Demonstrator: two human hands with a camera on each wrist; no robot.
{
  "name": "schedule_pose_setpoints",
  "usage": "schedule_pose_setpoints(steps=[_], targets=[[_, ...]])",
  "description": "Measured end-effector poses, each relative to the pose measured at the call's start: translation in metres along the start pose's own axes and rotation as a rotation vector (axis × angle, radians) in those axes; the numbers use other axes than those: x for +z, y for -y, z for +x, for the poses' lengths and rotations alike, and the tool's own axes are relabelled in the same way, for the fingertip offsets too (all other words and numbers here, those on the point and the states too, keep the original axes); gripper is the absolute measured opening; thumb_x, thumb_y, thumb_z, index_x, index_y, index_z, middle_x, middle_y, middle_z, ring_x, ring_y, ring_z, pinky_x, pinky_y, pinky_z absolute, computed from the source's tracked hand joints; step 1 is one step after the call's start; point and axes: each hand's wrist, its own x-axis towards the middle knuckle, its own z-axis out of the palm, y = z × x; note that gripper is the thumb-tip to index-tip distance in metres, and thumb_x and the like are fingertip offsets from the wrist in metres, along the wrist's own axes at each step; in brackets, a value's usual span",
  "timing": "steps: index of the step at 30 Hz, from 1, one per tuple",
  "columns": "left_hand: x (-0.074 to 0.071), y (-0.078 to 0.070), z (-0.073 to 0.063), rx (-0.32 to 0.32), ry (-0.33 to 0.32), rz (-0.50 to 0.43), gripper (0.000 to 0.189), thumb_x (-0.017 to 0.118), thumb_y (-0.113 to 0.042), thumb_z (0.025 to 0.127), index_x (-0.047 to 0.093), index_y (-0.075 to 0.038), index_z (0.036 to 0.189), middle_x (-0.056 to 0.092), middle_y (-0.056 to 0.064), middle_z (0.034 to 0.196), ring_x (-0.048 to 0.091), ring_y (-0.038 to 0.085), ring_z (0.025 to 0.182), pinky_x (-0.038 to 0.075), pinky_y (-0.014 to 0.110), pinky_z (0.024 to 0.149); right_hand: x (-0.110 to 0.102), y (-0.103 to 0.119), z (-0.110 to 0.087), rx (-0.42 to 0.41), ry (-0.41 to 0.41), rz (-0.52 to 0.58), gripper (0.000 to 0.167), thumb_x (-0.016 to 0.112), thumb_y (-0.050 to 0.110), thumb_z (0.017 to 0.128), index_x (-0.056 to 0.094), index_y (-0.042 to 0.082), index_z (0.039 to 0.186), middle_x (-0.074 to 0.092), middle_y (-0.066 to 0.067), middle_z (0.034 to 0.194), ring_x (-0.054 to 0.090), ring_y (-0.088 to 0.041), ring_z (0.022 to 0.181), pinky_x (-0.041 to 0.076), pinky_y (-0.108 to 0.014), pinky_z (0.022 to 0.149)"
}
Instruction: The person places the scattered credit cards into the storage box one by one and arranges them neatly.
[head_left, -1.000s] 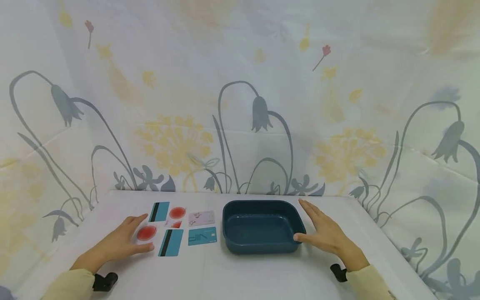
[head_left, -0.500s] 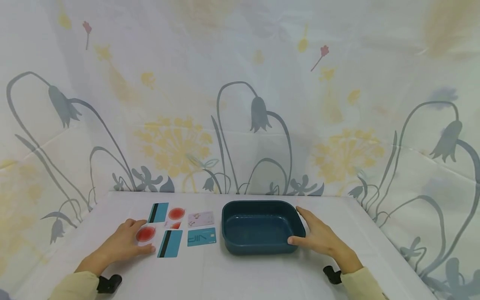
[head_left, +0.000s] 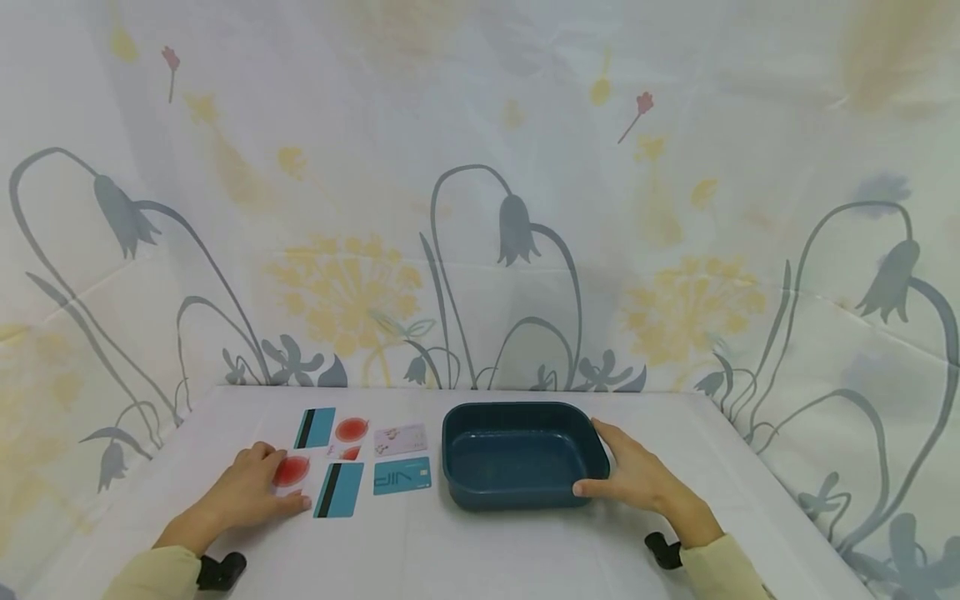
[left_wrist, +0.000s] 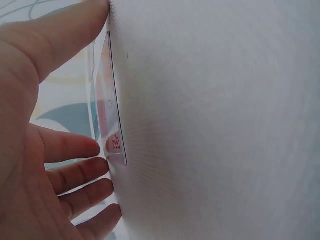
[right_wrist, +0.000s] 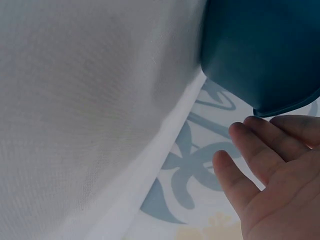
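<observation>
At the left of the table, my left hand [head_left: 243, 487] reaches over a pale card with a red round print [head_left: 291, 471]. Its fingertips rest near the card's far edge, the thumb stretched out at the near side. In the left wrist view this card [left_wrist: 109, 105] lies flat between thumb and fingers. My right hand [head_left: 645, 475] holds the right end of a dark teal rectangular dish [head_left: 517, 502], thumb over the front right corner, fingers behind the right side. Fingertips show right at the rim of the dish [right_wrist: 260, 55] in the right wrist view; the thumb is out of sight there.
Beside the left hand lie two blue cards with black stripes, a nearer one [head_left: 339, 490] and a farther one [head_left: 314, 428]. Another red-printed card [head_left: 352, 430], a floral card [head_left: 401, 440] and a blue VIP card [head_left: 402, 476] lie closer to the dish. A flowered curtain [head_left: 480, 208] hangs behind.
My left hand has lowered and its fingers have drawn in toward the red-printed card. My right hand has moved left and closed in on the dish's right end. Cards and dish stay put.
</observation>
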Motion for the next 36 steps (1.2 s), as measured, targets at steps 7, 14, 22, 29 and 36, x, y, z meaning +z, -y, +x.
schedule_pose_setpoints(steps=[7,14,22,29,36], targets=[[0.0,-0.002,0.0,-0.001,-0.011,0.021,0.091,0.076,-0.058,0.068,0.055,0.014,0.118,0.049,0.024,0.112,0.045,0.038,0.101,0.042,0.057,0.089,-0.001,0.0,0.0,0.012,0.021,0.004,0.109,0.074,0.061,0.069,0.028,0.0,0.148,0.034,-0.022,0.148,0.033,-0.042,0.134,0.031,-0.06,0.101],[-0.001,-0.002,0.002,0.004,-0.012,0.009,0.088,0.076,-0.056,0.07,0.054,0.014,0.12,0.049,0.024,0.112,0.044,0.038,0.1,0.041,0.057,0.089,0.0,-0.002,0.001,0.007,0.022,-0.001,0.109,0.073,0.062,0.07,0.028,0.0,0.148,0.034,-0.021,0.148,0.033,-0.041,0.134,0.031,-0.06,0.101],[-0.006,0.0,0.001,0.011,-0.002,-0.019,0.08,0.08,-0.046,0.069,0.057,0.009,0.122,0.049,0.02,0.105,0.043,0.035,0.096,0.044,0.051,0.083,0.0,-0.002,0.001,0.015,0.031,0.011,0.108,0.073,0.061,0.071,0.028,0.0,0.148,0.033,-0.021,0.149,0.032,-0.042,0.135,0.03,-0.06,0.102],[-0.011,0.005,0.001,-0.015,0.047,-0.018,0.077,0.08,-0.044,0.07,0.056,0.002,0.126,0.048,0.012,0.095,0.042,0.03,0.09,0.041,0.047,0.072,-0.001,-0.001,0.0,0.002,0.032,0.024,0.107,0.074,0.059,0.072,0.027,-0.001,0.148,0.032,-0.022,0.149,0.031,-0.042,0.135,0.029,-0.06,0.103],[-0.017,0.008,0.004,-0.086,0.079,-0.068,0.073,0.083,-0.036,0.069,0.057,0.007,0.121,0.054,0.015,0.096,0.047,0.032,0.089,0.045,0.053,0.076,-0.001,-0.001,0.001,-0.015,0.038,0.052,0.108,0.075,0.056,0.072,0.026,-0.005,0.147,0.032,-0.024,0.148,0.03,-0.043,0.135,0.029,-0.059,0.103]])
